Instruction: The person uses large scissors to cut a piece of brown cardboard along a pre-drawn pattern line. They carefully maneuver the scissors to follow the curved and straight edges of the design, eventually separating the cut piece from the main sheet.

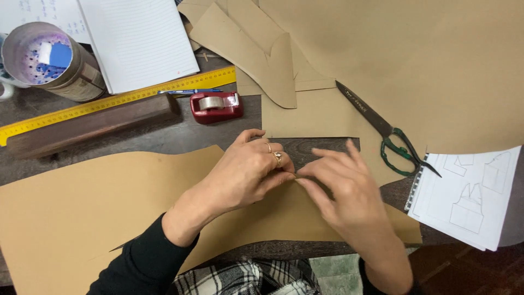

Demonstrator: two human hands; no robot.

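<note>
Head view, left hand [248,172] and right hand [344,191] pinching brown paper piece [98,213] edge, red tape dispenser [216,106] near.

Tan brown pattern paper [82,218] under the left hand [248,172], which wears gold rings [278,158]; more tan paper pieces [256,49] lie further up the dark brown wood-grain bench [164,136]. Red tape dispenser [216,106], yellow ruler [117,101] with black marks, dark brown wooden block [90,125], scissors [385,131] with dark blades and green handles, white lined notebook [139,38], white sketch pad [472,194] with grey line drawings, black sleeve [142,262], black-and-white plaid cloth [245,278]
</note>
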